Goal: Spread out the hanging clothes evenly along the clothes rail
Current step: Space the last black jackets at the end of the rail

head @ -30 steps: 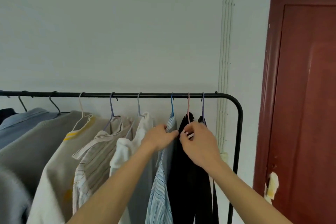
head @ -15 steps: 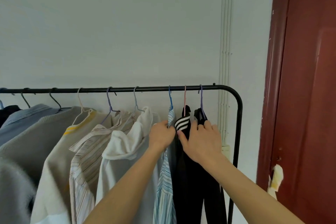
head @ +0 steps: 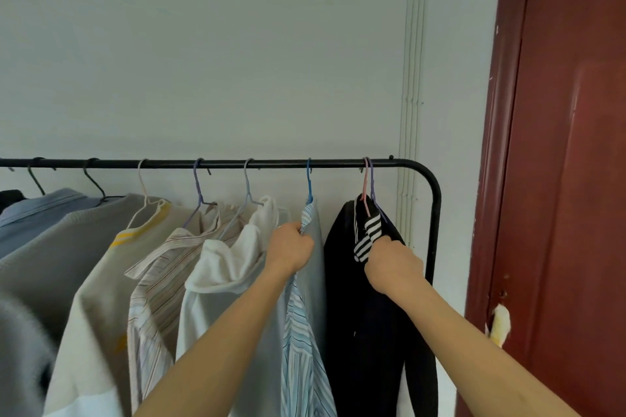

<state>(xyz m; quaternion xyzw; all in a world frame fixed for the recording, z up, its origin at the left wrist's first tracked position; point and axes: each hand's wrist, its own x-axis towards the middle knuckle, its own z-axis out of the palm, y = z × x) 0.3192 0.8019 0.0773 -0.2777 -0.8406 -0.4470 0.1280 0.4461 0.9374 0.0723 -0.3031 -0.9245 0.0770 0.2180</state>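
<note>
The striped shirt [head: 301, 332] is gripped at the collar by the left hand [head: 289, 249]. The black garment [head: 352, 298] is clutched by the right hand [head: 393, 264].

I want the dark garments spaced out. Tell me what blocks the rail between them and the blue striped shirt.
Nothing visible: the rail is bare between the blue hanger and the bunched pink and purple hangers.

The black clothes rail [head: 271, 164] runs level from the left edge and bends down at its right end into an upright post [head: 436, 230]. Hooked on the bar, left to right:

- two dark hangers [head: 35, 179]
- a cream hanger [head: 142, 179]
- a purple hanger [head: 197, 184]
- a pale blue hanger [head: 248, 183]
- a blue hanger [head: 309, 181]
- a pink hanger [head: 365, 184], touching a second purple hanger [head: 372, 183] near the bend
</note>
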